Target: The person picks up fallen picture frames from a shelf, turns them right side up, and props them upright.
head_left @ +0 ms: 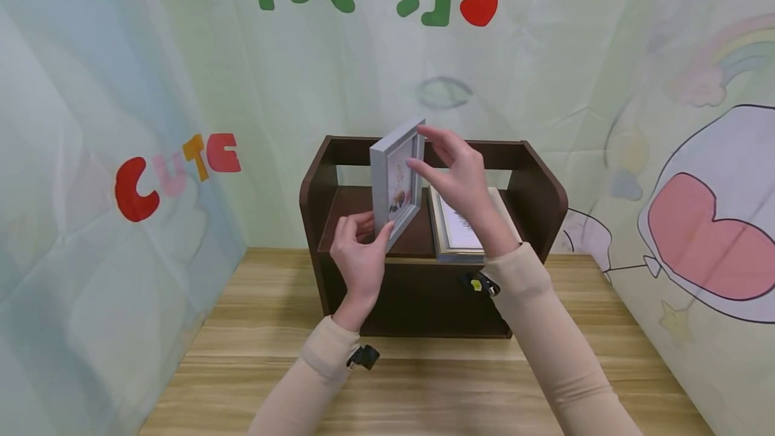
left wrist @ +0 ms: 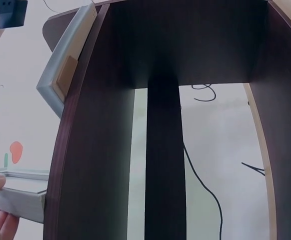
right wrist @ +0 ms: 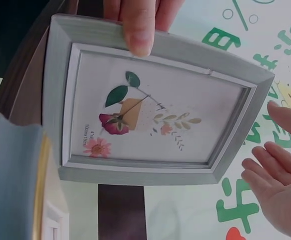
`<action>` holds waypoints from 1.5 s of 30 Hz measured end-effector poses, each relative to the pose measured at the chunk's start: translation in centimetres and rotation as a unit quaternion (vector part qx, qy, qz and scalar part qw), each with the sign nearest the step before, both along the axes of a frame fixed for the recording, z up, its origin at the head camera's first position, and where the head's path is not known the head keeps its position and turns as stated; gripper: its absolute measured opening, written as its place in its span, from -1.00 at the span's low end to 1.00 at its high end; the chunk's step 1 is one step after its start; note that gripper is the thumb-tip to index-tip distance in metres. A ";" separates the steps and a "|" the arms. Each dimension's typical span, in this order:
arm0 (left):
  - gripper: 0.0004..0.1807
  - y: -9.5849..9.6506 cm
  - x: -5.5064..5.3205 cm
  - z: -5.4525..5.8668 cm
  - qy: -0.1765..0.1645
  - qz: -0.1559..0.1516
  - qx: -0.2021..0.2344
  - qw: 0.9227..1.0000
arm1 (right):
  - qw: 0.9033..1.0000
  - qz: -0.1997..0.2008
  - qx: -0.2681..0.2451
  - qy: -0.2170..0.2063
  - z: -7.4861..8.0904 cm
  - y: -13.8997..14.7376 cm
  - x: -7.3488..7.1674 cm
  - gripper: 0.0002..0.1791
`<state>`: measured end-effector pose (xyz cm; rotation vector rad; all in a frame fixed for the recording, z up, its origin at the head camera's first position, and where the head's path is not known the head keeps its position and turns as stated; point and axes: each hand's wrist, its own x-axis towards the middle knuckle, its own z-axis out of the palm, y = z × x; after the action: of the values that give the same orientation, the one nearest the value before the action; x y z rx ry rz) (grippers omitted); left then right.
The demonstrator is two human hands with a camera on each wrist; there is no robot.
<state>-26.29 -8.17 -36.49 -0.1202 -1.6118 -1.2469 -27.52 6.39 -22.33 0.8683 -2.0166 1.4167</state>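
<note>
A grey picture frame [head_left: 399, 177] stands upright and angled above the dark brown shelf unit [head_left: 436, 301]. My left hand [head_left: 361, 254] grips its lower edge, and in the right wrist view the left thumb [right wrist: 139, 35] presses on the frame's front. Pressed-flower art fills the picture frame [right wrist: 160, 115] in that view. At its upper far edge is my right hand [head_left: 455, 170], thumb and fingers spread apart; in the right wrist view the right hand [right wrist: 280, 182] is beside the frame, palm showing. From below, the left wrist view catches the held frame [left wrist: 20, 202] at the lower left.
More picture frames [head_left: 502, 210] lie stacked on the right of the shelf top, overhanging its front edge. The shelf's side panels [head_left: 551, 200] rise on both sides. A wooden table [head_left: 242, 328] carries the unit, with a printed backdrop [head_left: 272, 86] behind. A thin black cable [left wrist: 205, 187] hangs behind the shelf.
</note>
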 end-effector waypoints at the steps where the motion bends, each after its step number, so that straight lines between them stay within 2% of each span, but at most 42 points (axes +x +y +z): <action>1: -0.69 0.1 0.0 0.0 -0.001 0.000 0.000 1.000 | 1.000 0.002 0.003 0.001 0.1 -0.1 0.1 -0.46; 7: -0.69 0.4 -0.1 0.0 0.005 -0.006 0.001 1.000 | 1.000 0.023 0.004 0.011 0.5 -0.3 0.3 -0.47; 14: -0.69 0.6 -0.3 -0.1 0.011 -0.012 -0.006 1.000 | 0.999 0.037 0.011 0.021 -1.3 -0.2 -2.9 -0.46; 24: -0.68 0.7 -0.2 -0.2 0.007 -0.021 -0.022 1.000 | 0.999 0.028 0.028 0.034 -1.0 -0.8 -2.3 -0.46; 32: -0.69 0.7 0.1 -0.3 -0.001 -0.050 -0.038 0.998 | 0.996 0.008 0.059 0.069 -1.3 -0.3 -3.2 -0.47; 39: -0.63 0.6 0.3 -0.2 -0.013 -0.093 -0.050 0.994 | 0.990 -0.012 0.096 0.104 -1.2 0.1 -3.6 -0.47; 41: -0.62 0.7 0.6 0.0 -0.015 -0.102 -0.049 0.993 | 0.989 -0.007 0.100 0.107 -1.2 0.1 -3.7 -0.47; 45: -0.62 0.8 1.9 1.2 -0.014 -0.124 -0.053 0.991 | 0.989 0.008 0.100 0.105 -1.2 0.3 -3.8 -0.47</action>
<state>-24.37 -7.39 -35.33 -0.3813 -1.7258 -1.3539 -31.28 6.69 -23.53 1.0727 -2.0160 1.0919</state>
